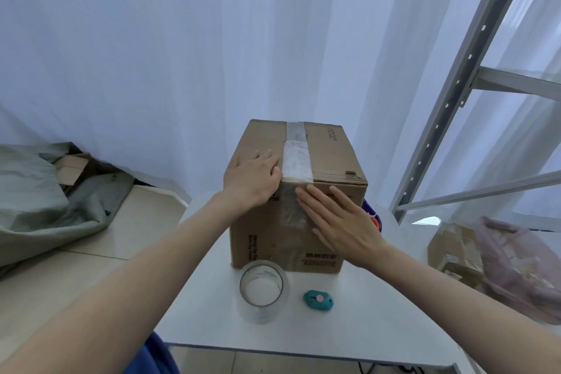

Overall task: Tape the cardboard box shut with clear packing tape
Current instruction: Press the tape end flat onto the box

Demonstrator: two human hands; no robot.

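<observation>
**A:** Where is the box, and what is on it?

**B:** A brown cardboard box (329, 158) stands upright in the middle of a small white table (349, 331). A strip of clear tape (297, 158) runs along the centre of its closed top, over the near edge and down the front face.

**A:** What are the hands doing?

**B:** Both are open and flat, gripping nothing. The left hand (252, 181) lies palm down on the top of the box, at its near left corner, fingertips touching the left edge of the tape. The right hand (340, 226) is pressed against the front face, fingers spread and pointing up and left, lying just beside and partly over the tape where it comes down the front.

**A:** Anything else on the table?

**B:** A roll of clear packing tape (263, 290) stands on its side just in front of the box, near its left corner. To the right of the roll lies a small teal cutter (318, 300) with a pink button, apart from both roll and box.

**A:** And around the table?

**B:** White curtains (151, 55) hang behind. A grey metal shelf frame (473, 55) rises at the right. Crumpled grey-green cloth (36, 200) lies on the floor at the left.
</observation>
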